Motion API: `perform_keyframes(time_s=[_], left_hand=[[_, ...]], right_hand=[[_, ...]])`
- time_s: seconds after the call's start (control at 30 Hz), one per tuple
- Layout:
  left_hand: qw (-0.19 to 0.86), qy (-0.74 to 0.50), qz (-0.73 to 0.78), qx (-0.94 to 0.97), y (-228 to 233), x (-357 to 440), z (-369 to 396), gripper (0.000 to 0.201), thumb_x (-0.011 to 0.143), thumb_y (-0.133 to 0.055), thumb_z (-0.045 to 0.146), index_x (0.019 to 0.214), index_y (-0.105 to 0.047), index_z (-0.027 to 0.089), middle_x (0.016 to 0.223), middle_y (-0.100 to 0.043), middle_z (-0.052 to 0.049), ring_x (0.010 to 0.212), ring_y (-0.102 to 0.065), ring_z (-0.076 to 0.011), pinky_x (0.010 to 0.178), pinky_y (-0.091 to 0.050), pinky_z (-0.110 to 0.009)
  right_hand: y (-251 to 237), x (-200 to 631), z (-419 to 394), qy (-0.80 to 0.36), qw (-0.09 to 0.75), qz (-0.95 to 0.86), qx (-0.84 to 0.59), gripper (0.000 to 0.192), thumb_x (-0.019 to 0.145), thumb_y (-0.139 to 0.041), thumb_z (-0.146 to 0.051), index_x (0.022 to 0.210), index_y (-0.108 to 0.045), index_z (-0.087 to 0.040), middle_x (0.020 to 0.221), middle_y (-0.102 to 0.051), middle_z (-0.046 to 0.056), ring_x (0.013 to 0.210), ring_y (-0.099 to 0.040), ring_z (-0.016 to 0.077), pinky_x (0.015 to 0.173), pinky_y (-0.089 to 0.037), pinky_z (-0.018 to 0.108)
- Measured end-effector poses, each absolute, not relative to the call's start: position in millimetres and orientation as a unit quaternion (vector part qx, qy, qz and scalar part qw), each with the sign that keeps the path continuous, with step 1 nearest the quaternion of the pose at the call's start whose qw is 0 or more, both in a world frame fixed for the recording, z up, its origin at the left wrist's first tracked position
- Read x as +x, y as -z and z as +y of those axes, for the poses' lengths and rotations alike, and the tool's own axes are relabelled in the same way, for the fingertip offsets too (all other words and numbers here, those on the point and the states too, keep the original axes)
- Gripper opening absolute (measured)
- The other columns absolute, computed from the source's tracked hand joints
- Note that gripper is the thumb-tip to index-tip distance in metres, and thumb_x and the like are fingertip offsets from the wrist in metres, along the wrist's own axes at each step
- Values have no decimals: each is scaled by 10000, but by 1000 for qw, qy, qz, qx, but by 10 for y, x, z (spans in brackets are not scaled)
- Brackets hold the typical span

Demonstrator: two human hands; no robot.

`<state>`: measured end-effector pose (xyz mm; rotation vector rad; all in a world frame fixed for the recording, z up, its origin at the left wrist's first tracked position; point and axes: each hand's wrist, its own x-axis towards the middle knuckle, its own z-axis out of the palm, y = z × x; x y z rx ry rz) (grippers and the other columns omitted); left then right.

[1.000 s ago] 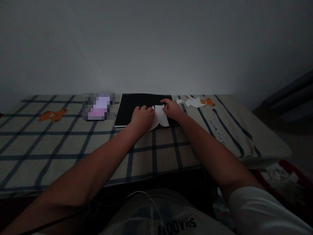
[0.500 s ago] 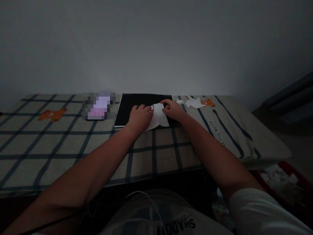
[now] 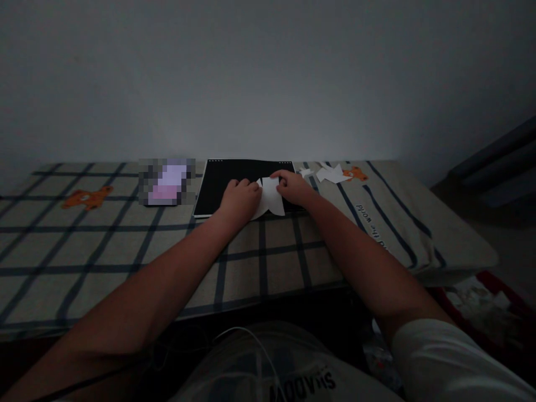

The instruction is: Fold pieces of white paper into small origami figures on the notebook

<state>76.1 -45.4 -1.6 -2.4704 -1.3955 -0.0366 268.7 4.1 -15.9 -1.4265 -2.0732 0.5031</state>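
White, curve-edged paper is pinched by the right hand and, seemingly, the left hand over a flat black pad.

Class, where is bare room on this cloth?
Bare checked cloth shows between the blurred device and left forearm; more between that and the right forearm, in front of the black pad. Crowded: the pad, where left hand and right hand touch white paper, and right of it, by paper scraps.

Your left hand hides part of the white paper; pixelation blurs the lilac object near the back edge of the table.
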Motion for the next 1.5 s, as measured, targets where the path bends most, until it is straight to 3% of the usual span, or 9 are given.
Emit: perform_keyframes(time_s=[0.4,0.67,0.87,1.0,1.2,1.5], left_hand=[[162,18,-487,-858,41,761,-465,340,1018,-414,114,1161,-719,165,1165,-731,-140,1108,-623,-306,897,-386,-445],[157,40,-497,-853,48,730,-471,326,1033,-425,128,1170,-715,190,1225,-737,-109,1134,-617,-308,906,-392,-455],[151,60,-511,-844,34,665,-416,321,1032,-444,145,1125,-745,208,1237,-742,-108,1126,-616,-304,913,-387,-464],[156,81,-510,-842,31,648,-389,336,1042,-443,192,1089,-774,223,1231,-751,-100,1125,-616,-296,911,-396,-468],[119,75,-515,-846,8,683,-447,371,1059,-441,318,1104,-781,174,1192,-764,-124,1105,-646,-309,843,-453,-449],[143,27,-502,-852,6,736,-504,294,1034,-447,180,1127,-725,155,1169,-734,-132,1056,-667,-303,727,-462,-378]], right_hand=[[105,2716,28,-204,273,-773,-535,442,751,-521,-7,1108,-737,-154,734,-611,-1,681,-525,164,686,-414,288],[89,2730,28,-241,291,-754,-537,405,820,-609,-143,1213,-705,-129,694,-587,-27,641,-515,152,666,-419,295],[111,2732,2,-264,284,-772,-504,531,784,-588,-74,1306,-656,-140,689,-584,-40,636,-514,152,651,-417,286],[144,2709,18,-249,306,-768,-505,519,811,-573,-66,1322,-645,-122,724,-620,-17,660,-532,161,673,-432,291],[171,2704,49,-232,325,-754,-521,445,837,-629,-112,1279,-655,-158,739,-658,-11,680,-571,167,703,-455,295],[128,2707,18,-223,282,-772,-524,496,792,-546,-50,1262,-690,-116,759,-664,10,683,-561,168,697,-434,298]])
